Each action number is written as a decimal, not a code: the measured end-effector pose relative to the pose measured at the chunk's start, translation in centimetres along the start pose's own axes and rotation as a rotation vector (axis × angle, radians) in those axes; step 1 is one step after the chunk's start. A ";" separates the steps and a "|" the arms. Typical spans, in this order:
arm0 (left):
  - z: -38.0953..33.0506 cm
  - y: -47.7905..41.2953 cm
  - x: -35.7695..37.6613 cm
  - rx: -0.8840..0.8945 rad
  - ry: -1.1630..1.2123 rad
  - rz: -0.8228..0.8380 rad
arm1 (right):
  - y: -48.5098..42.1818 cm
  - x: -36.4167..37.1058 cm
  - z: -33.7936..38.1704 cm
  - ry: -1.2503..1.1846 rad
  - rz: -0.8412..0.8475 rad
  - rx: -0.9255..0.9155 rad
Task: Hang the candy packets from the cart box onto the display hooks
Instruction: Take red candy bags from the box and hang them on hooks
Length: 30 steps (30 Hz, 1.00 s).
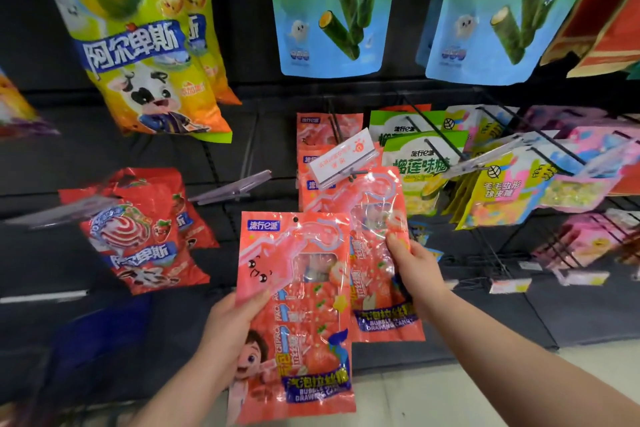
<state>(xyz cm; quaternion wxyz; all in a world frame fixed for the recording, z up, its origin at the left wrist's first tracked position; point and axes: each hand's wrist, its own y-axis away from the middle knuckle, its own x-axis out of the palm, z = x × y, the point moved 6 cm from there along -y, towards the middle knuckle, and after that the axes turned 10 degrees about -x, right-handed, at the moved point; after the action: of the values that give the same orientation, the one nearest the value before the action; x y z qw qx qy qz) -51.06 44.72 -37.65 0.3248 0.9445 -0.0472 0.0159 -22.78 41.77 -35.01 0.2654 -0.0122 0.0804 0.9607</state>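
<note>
Head view, looking down at a black display wall (263, 135) hung with sweets. The left hand (232, 333) grips the first pink candy packet (298, 305) by its left edge, with the thumb pressed across the front and the other fingers hidden behind. The packet stands upright, low in the middle of the picture and clear of any hook, and its small hanging hole shows at the top.

The right hand (415, 270) pinches the second pink candy packet (374, 218) at its right edge, thumb on the glossy front, the other fingers out of sight behind it. This packet sits higher and just behind the first, which partly overlaps it. Its top edge lies right under the white price tag holder (343, 156) at the tip of a display hook (335, 130); I cannot tell whether its hole is on the hook. Further back on that hook hang more pink packets (311, 139) of the same kind.

Just right of them hang green durian candy packets (422, 163), then yellow gummy packets (502, 187). To the left are red lollipop bags (138, 236) and a clear label holder (235, 187). Above hang a yellow-green lollipop bag (138, 38) and two blue-green seaweed roll bags (329, 7). Pale floor (450, 392) shows at the bottom right.
</note>
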 end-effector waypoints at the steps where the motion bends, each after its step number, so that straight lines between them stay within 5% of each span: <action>1: 0.0 -0.1 0.0 0.004 0.002 -0.006 | -0.5 0.2 0.0 -0.004 -0.003 0.012; 16: 1.2 -1.8 1.5 -0.004 -0.011 -0.066 | -8.1 2.1 -1.0 0.010 0.025 0.118; 23: 1.1 -1.2 3.5 -0.012 -0.008 -0.020 | -6.2 1.2 -0.7 0.308 0.075 -0.030; 27: 0.3 -1.0 5.3 -0.004 -0.009 0.017 | -1.5 1.0 -1.4 0.005 0.275 -0.001; 30: -0.3 -0.8 6.9 0.008 -0.013 0.052 | 1.0 0.6 -2.2 0.008 0.337 -0.036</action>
<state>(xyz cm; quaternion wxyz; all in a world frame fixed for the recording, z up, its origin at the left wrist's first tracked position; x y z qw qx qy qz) -44.13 44.98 -37.49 0.3204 0.9442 -0.0740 0.0184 -23.83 40.92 -37.05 0.0999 -0.0071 0.0652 0.9928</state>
